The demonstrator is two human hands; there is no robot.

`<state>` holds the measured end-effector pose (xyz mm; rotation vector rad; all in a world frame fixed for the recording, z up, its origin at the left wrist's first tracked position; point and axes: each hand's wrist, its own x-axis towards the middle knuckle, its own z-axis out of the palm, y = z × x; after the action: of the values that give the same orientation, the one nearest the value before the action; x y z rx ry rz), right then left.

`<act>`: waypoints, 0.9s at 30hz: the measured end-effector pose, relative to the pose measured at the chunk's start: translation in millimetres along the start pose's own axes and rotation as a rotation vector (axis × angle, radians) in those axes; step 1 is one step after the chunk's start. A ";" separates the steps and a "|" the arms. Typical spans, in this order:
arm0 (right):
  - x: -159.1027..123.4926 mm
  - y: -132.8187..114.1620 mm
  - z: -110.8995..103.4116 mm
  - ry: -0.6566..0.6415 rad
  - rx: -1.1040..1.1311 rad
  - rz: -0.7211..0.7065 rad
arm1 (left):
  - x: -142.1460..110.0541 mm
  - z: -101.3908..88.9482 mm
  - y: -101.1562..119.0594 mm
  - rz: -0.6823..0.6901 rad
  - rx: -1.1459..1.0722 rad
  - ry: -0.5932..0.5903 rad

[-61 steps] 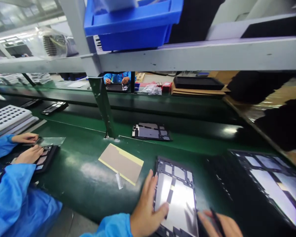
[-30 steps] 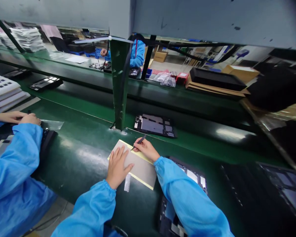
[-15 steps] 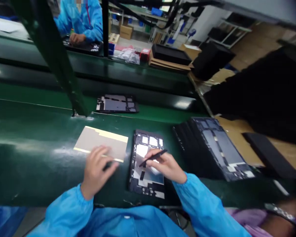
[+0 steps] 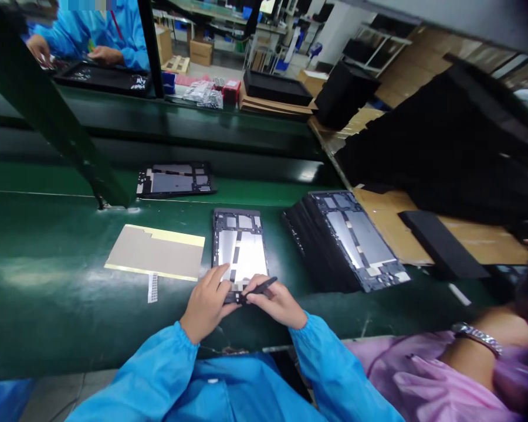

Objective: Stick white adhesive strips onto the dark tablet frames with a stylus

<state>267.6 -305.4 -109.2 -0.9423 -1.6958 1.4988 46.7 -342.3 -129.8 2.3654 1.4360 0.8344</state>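
Observation:
An opened tablet (image 4: 240, 246) lies on the green bench in front of me, its inner side with silver plates facing up. My left hand (image 4: 207, 302) is closed over its lower left corner, fingers on the inner face and thumb along the near edge. Between the fingers of my right hand (image 4: 281, 303) is a slim black pen-like tool (image 4: 264, 286), its lower end at the tablet's near end. My fingers hide what the tip touches. To the left lies a grey-beige sheet with yellow edges (image 4: 158, 252), a small white printed strip (image 4: 152, 288) sticking out below it.
A leaning stack of similar tablets (image 4: 356, 240) stands at the right, beside cardboard and a black block (image 4: 442, 243). Another opened tablet (image 4: 176, 179) lies farther back. A slanted green post (image 4: 70, 135) rises at left. A co-worker's wristwatched arm (image 4: 479, 346) is at right; another person works opposite.
My left hand has moved from above the sheet onto the tablet's lower corner. My right hand and the tool have shifted to the near end. The printed strip now shows below the sheet.

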 end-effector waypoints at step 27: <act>16.1 -8.1 -8.5 -0.183 -0.237 -0.262 | 3.2 0.7 -1.2 0.008 -0.047 0.061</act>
<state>266.0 -287.8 -99.8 -0.6814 -2.0751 1.2617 47.3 -338.9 -129.8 2.3316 1.4145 0.9398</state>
